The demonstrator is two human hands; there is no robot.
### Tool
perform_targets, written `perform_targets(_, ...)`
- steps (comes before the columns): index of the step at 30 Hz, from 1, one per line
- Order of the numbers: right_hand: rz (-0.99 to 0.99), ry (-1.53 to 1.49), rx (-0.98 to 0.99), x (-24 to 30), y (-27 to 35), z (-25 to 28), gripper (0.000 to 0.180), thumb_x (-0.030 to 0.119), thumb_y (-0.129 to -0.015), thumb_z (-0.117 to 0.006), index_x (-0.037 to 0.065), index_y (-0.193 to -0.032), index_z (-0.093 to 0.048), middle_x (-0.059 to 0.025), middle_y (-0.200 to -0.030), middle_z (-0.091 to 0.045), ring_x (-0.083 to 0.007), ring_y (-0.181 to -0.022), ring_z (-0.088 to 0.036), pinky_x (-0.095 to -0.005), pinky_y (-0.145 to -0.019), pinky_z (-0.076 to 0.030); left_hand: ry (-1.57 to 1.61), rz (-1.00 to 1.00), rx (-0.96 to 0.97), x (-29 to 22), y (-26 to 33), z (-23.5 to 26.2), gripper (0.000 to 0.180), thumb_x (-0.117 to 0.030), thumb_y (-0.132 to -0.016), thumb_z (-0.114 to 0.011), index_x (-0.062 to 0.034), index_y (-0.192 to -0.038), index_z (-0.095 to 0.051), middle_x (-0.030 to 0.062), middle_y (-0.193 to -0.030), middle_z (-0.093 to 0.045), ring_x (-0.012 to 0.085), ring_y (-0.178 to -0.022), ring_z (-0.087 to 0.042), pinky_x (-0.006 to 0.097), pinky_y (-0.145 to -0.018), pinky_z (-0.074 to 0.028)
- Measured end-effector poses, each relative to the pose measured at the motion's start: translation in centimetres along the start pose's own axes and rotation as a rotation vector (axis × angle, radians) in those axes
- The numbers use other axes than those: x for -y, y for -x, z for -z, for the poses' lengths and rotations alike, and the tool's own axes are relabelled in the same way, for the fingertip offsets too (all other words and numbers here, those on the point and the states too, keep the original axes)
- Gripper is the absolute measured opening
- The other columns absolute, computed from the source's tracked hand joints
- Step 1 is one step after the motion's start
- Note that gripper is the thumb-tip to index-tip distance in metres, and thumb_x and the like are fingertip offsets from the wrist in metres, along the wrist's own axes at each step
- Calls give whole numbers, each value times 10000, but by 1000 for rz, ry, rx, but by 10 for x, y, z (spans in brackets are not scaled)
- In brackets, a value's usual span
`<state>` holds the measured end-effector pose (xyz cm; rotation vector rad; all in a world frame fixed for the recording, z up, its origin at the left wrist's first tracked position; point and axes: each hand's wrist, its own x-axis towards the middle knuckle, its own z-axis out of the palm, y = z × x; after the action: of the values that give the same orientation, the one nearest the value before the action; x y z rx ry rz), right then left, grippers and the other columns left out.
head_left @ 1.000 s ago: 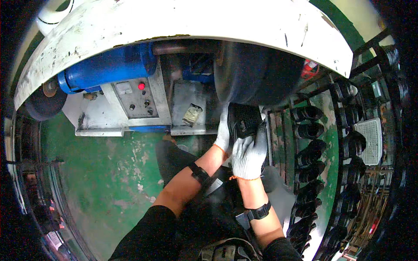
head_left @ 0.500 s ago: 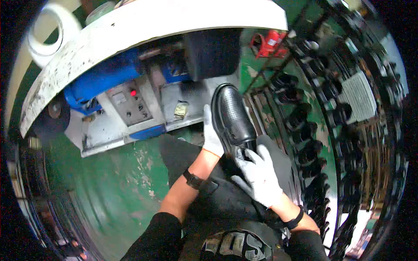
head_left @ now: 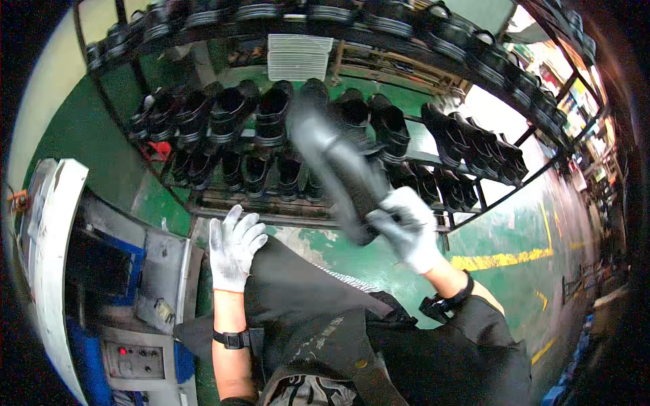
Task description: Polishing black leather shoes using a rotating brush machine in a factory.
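Observation:
A shiny black shoe, smeared by motion, is held up in front of me with its toe pointing up and to the left. My right hand, in a white glove, grips it at the heel end. Apart from the shoe, my left hand is raised in its own white glove, fingers spread and nothing in them. Behind the held shoe stands a dark metal rack, its tiers lined with black shoes.
At the left is a machine with a white top and a grey control panel. A light slatted panel stands beyond the rack. The green floor carries yellow lines at the right.
My view has swung right, from the machine to the shoe rack. My left hand has let go of the shoe and opened; my right hand now lifts it alone by the heel.

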<state>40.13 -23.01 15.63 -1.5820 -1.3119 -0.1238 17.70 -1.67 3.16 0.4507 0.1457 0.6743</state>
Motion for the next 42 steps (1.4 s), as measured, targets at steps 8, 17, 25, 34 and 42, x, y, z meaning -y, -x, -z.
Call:
perform_targets(8, 45, 747, -216, -133, -49, 108, 180, 233, -780, -702, 74, -806, -621, -113, -751, -599, -296, -699, -570, -365, -627, -459, -16, 30, -155, 23, -11, -2, 512, -486, -928, -447, -78, -1231, -508, 167, -1056, -624, 284, -859, -632, 416, -731, -544)
perform_targets(17, -266, 843, 19, -204, -116, 125, 397, 417, -838, -584, 68, -1021, -633, -193, -924, -648, -345, -880, -623, -414, -746, -489, -93, -19, -323, 4, 15, 21, 420, -433, -936, -462, -105, -1186, -539, 127, -992, -649, 249, -815, -643, 392, -708, -553)
perform_targets(25, -505, 1206, 475, -239, -84, 167, 375, 381, -789, -621, 40, -942, -651, -217, -911, -644, -367, -879, -622, -432, -765, -498, -81, -11, -351, 4, 16, 32, 414, -400, -938, -475, -89, -1206, -528, 125, -1005, -649, 250, -802, -642, 392, -720, -544)
perform_targets(34, -115, 942, 806, -189, 130, 66, 353, 307, -914, -525, -23, -901, -647, -222, -737, -638, -326, -716, -646, -406, -632, -504, 73, -16, -243, 4, 26, 31, 426, -376, -972, -409, -56, -1238, -501, 159, -1053, -632, 273, -876, -626, 395, -755, -529)
perform_targets(42, 111, -67, 968, -42, 36, -97, 383, 363, -916, -513, 8, -914, -656, -164, -671, -599, -324, -665, -608, -380, -571, -470, -43, -126, -287, -2, 40, 19, 499, -423, -968, -390, -41, -1280, -465, 176, -1235, -536, 288, -1081, -548, 428, -917, -462)
